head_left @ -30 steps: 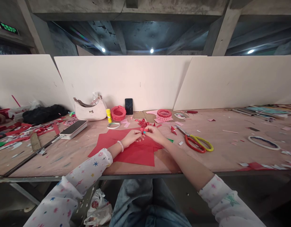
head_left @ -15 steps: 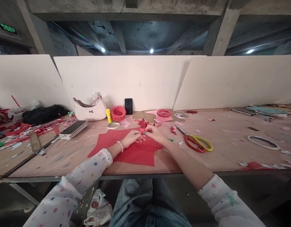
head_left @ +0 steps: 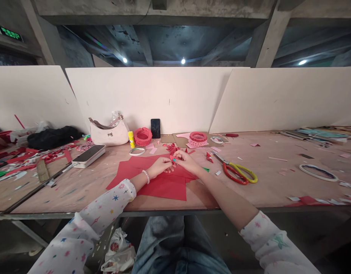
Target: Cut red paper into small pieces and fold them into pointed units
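Observation:
Between the fingertips of both hands is a small folded piece of red paper (head_left: 172, 157), mostly covered by the fingers. My left hand (head_left: 161, 166) pinches it from the left, a beaded bracelet at the wrist. From the right, my right hand (head_left: 186, 160) closes on the same piece with thumb and forefinger. Beneath the hands lie large overlapping red paper sheets (head_left: 166, 188). Just beyond them is a small heap of folded red pieces (head_left: 172, 147). Scissors (head_left: 238, 171) with one red and one yellow handle lie to the right.
Coiled red paper rings (head_left: 142, 136), a yellow glue stick (head_left: 131, 139), a pale handbag (head_left: 109, 133) and an upright phone (head_left: 155, 128) stand at the back. A white-cased device (head_left: 89, 156) lies left. Tape rolls (head_left: 318, 172) and paper scraps lie right. White boards (head_left: 152, 95) close off the far side.
The fingers have shifted slightly around the small red piece, and less of it shows above them now. Both arms stay almost in place.

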Demonstrator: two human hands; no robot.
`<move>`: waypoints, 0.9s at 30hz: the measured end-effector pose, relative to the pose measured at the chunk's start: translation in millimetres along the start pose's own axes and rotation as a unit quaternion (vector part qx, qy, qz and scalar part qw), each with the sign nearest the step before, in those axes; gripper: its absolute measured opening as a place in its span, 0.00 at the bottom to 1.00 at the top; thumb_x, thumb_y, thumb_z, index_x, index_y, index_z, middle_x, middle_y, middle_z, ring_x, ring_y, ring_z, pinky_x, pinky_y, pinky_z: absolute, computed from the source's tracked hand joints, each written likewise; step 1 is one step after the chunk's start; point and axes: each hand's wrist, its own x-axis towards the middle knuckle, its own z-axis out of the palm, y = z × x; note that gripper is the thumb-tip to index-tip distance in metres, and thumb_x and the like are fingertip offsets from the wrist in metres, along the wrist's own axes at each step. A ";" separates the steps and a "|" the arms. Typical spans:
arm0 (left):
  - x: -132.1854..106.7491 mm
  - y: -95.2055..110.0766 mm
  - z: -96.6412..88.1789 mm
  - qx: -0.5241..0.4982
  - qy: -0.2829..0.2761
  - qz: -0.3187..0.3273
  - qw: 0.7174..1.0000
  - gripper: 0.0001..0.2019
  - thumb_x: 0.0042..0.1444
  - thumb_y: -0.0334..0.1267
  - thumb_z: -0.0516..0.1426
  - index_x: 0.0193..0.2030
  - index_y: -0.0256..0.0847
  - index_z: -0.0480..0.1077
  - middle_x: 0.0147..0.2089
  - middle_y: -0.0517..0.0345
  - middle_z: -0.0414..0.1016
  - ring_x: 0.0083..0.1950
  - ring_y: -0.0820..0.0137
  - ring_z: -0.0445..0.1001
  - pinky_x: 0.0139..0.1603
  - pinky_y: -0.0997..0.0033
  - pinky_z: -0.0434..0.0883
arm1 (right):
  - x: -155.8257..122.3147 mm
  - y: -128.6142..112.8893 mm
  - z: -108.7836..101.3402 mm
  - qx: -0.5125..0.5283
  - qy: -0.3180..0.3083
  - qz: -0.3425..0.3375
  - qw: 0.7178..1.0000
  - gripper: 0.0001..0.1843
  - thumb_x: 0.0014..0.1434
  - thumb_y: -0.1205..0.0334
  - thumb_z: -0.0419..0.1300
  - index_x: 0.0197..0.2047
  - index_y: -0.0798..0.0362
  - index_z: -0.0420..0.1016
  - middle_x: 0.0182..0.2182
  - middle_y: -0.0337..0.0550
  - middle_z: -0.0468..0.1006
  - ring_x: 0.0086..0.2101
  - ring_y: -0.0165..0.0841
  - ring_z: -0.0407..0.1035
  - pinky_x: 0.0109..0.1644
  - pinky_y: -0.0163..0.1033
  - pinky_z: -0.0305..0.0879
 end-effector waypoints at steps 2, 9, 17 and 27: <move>-0.1 -0.7 0.0 -0.004 -0.001 -0.003 1.000 0.08 0.46 0.31 0.49 0.28 0.32 0.69 0.22 0.58 0.69 0.21 0.80 0.65 0.23 0.83 0.61 | 0.0 0.1 0.0 0.002 -0.005 -0.001 1.000 0.09 0.51 0.59 0.54 0.33 0.53 0.59 0.24 0.35 0.66 0.25 0.27 0.64 0.33 0.35 0.59; 0.6 -4.5 -0.8 -0.021 -0.020 -0.012 1.000 0.09 0.46 0.33 0.48 0.29 0.33 0.69 0.23 0.58 0.69 0.22 0.79 0.65 0.23 0.82 0.61 | -0.7 -2.7 -0.3 -0.015 -0.008 -0.005 1.000 0.08 0.51 0.60 0.53 0.33 0.53 0.60 0.23 0.35 0.66 0.25 0.27 0.63 0.32 0.35 0.58; -0.1 -1.8 1.1 0.011 0.006 0.012 1.000 0.09 0.44 0.32 0.48 0.24 0.32 0.68 0.18 0.62 0.62 0.21 0.80 0.61 0.21 0.82 0.58 | -2.5 -4.6 -0.8 -0.046 -0.023 0.029 0.998 0.16 0.44 0.74 0.48 0.38 0.54 0.62 0.31 0.38 0.67 0.33 0.29 0.62 0.35 0.34 0.56; 2.9 -4.2 -0.1 0.014 0.028 0.023 0.999 0.08 0.43 0.32 0.47 0.21 0.33 0.66 0.17 0.63 0.60 0.20 0.80 0.58 0.20 0.81 0.54 | -2.3 0.8 -18.2 -0.046 -0.022 0.030 0.998 0.15 0.44 0.73 0.48 0.38 0.53 0.60 0.22 0.31 0.63 0.23 0.24 0.58 0.29 0.31 0.53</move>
